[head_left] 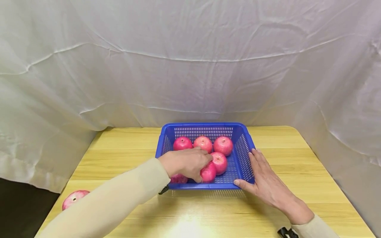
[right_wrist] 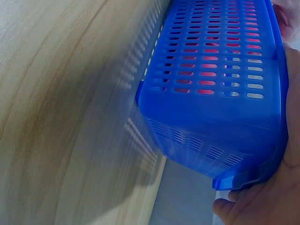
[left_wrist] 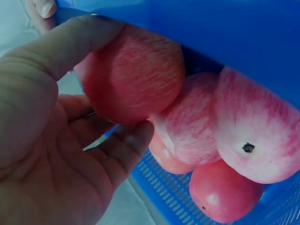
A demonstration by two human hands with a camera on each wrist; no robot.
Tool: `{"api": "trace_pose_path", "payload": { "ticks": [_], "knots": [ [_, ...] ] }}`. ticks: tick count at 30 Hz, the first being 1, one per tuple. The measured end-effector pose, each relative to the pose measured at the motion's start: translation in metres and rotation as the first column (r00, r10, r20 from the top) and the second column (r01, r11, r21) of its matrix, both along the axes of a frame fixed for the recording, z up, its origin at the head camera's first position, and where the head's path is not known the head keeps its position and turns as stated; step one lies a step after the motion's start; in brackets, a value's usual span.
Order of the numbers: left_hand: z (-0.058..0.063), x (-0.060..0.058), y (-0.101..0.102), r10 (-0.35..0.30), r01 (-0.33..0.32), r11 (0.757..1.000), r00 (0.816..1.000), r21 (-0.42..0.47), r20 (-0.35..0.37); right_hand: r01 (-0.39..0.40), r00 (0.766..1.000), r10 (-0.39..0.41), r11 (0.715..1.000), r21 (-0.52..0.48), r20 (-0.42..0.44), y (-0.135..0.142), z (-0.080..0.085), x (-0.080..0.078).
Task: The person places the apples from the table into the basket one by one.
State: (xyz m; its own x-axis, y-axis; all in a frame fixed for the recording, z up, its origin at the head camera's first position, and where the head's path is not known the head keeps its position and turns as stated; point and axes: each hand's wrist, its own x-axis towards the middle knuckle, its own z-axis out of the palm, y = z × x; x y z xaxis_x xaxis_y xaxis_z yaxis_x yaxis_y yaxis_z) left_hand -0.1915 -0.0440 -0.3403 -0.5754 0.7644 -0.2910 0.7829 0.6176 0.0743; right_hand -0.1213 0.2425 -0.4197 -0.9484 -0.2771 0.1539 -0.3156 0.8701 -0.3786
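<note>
A blue plastic basket [head_left: 208, 186] with slotted walls stands on the table, holding several red-pink apples. My left hand [head_left: 186, 162] reaches over its front rim and grips one apple [head_left: 209, 173] near the front. In the left wrist view, the thumb lies on one side of that apple [left_wrist: 140, 70] and the fingers curl under the other. Another apple [head_left: 219, 162] sits right beside it, and an apple [head_left: 178, 178] at the front left is partly hidden under my wrist. My right hand [head_left: 268, 183] rests on the basket's front right corner, fingers extended along the right rim, thumb at the front rim.
One more apple [head_left: 74, 199] lies outside the basket at the table's left edge, partly covered by my left sleeve [head_left: 119, 195]. The wooden table [head_left: 285, 148] runs back to a pale hanging cloth [head_left: 190, 66], which also closes off both sides.
</note>
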Motion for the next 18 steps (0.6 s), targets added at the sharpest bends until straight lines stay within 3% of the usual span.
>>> {"api": "trace_pose_path", "payload": {
  "ticks": [9,18],
  "knots": [
    [-0.0025,0.0000,0.0052,0.008,-0.007,0.999,1.000,-0.032,0.029,0.000,1.000,0.000,1.000,-0.001,-0.002,0.0002,-0.0006,-0.0004],
    [0.0026,-0.0021,0.0018,0.010,-0.007,0.999,0.997,-0.039,0.074,-0.002,1.000,0.002,1.000,-0.003,-0.002,0.0005,-0.0007,-0.0009]
  ]
}}
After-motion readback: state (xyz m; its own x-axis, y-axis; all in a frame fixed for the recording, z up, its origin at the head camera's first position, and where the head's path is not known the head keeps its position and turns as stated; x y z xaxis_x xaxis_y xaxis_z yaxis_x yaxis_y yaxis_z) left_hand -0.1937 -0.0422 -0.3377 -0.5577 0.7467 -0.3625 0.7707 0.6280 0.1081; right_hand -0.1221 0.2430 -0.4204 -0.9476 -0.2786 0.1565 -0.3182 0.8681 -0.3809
